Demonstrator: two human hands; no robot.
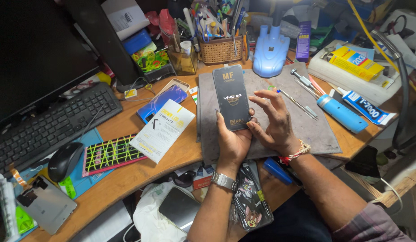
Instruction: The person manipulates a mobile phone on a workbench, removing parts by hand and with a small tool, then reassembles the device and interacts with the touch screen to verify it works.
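Left hand (232,143): cradles flat black rectangular phone-screen box (231,97) upright, face readable.
Right hand (274,120): fingers spread, steadying its lower edge.
Below: grey work mat (306,130).

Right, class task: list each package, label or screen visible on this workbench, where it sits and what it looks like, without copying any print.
Black screen pack: flat, gold print, held upright in left hand; right hand touches its edge.
White sleeve: flat, yellow corner, left on the desk.
Yellow box: far right.
White-blue glue tube: right mat edge.
Monitor: dark, far left.
Purple box: upright, back.
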